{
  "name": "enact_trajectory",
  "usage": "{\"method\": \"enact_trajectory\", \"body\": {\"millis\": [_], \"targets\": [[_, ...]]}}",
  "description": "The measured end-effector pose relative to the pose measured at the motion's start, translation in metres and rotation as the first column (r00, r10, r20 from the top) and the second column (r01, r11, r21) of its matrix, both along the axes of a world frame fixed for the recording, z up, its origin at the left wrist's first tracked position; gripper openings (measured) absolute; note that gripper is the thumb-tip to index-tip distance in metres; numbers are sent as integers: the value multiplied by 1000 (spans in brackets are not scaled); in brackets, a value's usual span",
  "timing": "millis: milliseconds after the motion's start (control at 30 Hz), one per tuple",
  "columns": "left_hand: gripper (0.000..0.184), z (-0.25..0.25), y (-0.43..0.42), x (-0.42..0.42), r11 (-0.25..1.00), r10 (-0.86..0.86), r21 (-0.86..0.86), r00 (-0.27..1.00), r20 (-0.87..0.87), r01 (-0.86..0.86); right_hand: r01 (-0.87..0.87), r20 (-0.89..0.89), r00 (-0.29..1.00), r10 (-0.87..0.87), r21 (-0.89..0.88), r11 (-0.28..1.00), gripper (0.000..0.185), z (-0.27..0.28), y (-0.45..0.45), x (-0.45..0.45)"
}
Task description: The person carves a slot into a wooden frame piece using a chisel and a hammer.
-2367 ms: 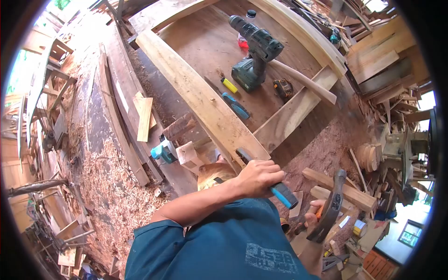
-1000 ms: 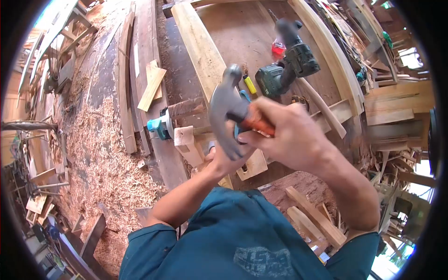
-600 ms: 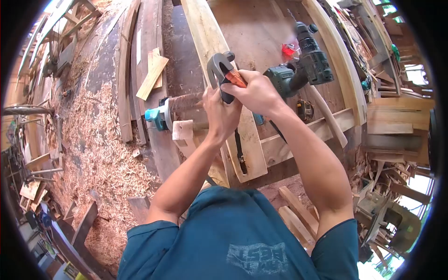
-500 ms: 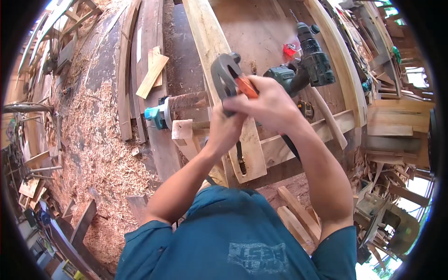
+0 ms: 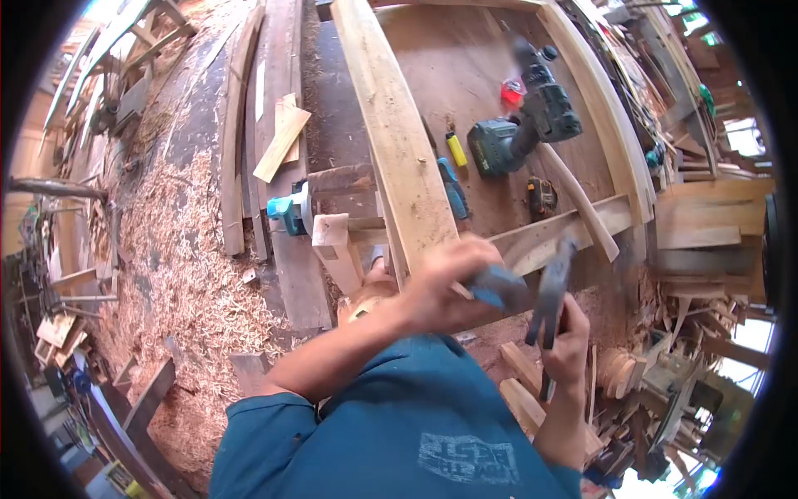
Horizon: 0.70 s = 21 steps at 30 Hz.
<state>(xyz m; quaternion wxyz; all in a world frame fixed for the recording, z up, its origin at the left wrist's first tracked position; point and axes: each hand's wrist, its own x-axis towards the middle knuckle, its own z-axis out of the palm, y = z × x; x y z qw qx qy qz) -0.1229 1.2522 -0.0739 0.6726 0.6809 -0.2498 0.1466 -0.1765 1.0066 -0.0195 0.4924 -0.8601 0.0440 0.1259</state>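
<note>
My left hand (image 5: 449, 279) is wrapped round a blue-handled chisel (image 5: 499, 288), blurred by motion, over the near end of a long light wooden beam (image 5: 399, 137). The chisel's blade is hidden. Just to the right, my right hand (image 5: 568, 343) is closed on a hammer (image 5: 552, 293), whose dark metal head stands up in front of the fingers. Beyond the hands, a blue-handled tool (image 5: 453, 190) and a yellow marker (image 5: 456, 150) lie inside the wooden frame.
A cordless drill (image 5: 524, 125), a red item (image 5: 512, 93), a small yellow-black tool (image 5: 542, 196) and a wooden handle (image 5: 582, 204) lie within the frame. Left are a teal power tool (image 5: 287, 214), an upright timber (image 5: 332, 241) and wood shavings (image 5: 199, 266).
My hands, close together over the beam half a second ago, have moved apart. My left hand is nearer my body with the chisel. The hammer has moved down and right.
</note>
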Motion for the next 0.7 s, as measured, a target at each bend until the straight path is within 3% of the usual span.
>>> {"method": "enact_trajectory", "body": {"millis": [67,133,167,200,367,433,533,700], "targets": [[32,-14,-26,-19,994,-96,-49,995,-30,94,45,-7,999,-45,26,999,14,-4,-5,-18],[31,-17,-40,-38,965,-105,244,994,28,95,77,-5,997,-77,51,996,14,1,-2,-29],[35,-22,-50,-47,960,-121,259,992,29,109,173,-92,982,-167,64,983,14,1,-4,-35],[34,-16,-52,-56,967,-133,211,990,-57,142,171,-100,981,-164,71,983,15,0,-7,-40],[30,-16,-55,-49,971,28,236,999,42,-38,141,-85,987,-139,22,990,20,-9,-23,-51],[25,-19,-57,-41,976,4,218,999,36,-12,119,7,993,-119,21,993,18,-13,-20,-51],[23,-21,-60,-34,975,-6,222,1000,28,-1,196,-79,977,-199,-42,980,24,-13,-24,-50],[26,-21,-62,-29,962,6,274,998,-58,10,171,-92,981,-172,-20,985,37,-24,-37,-55]]}}
